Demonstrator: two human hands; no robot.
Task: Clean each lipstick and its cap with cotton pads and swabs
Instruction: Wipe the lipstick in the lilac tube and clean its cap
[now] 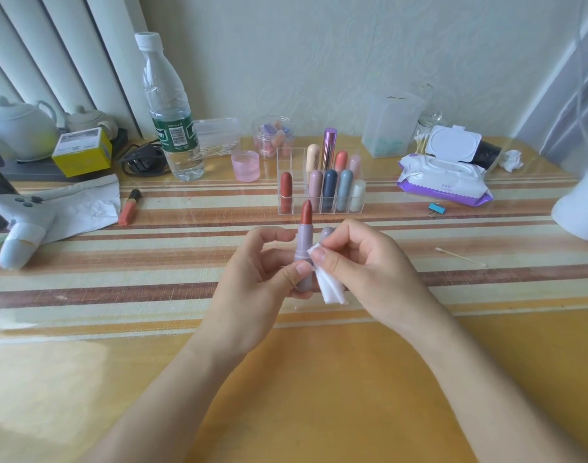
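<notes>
The lilac lipstick (pixel 304 259) stands upright above the striped table mat (pixel 152 262), in mid-air between both hands, with its brick-red bullet (pixel 306 212) wound out and bare. The left hand (pixel 252 282) pinches the lower tube between thumb and fingertips. This narrow hold low on the tube leaves the upper tube and collar free for wiping and keeps fingers off the colour.

The right hand (pixel 362 272) pinches a folded white cotton pad (pixel 329 285) between thumb and forefinger and presses its corner to the tube's side, just below the collar. The rest of the pad hangs loose below. A rounded lilac cap (pixel 327 232) shows just behind those fingers. It appears to be tucked in the same hand, probably so it can be wiped next, though how it is held is hidden.

Beyond the hands stands a clear acrylic organizer (pixel 297 198) with more capped lipsticks upright in its compartments, presumably waiting or already done. A cotton swab (pixel 461 256) lies on the mat to the right, near at hand for crevices. Farther back, a pack of wet wipes (pixel 442 182) sits with its lid up.
</notes>
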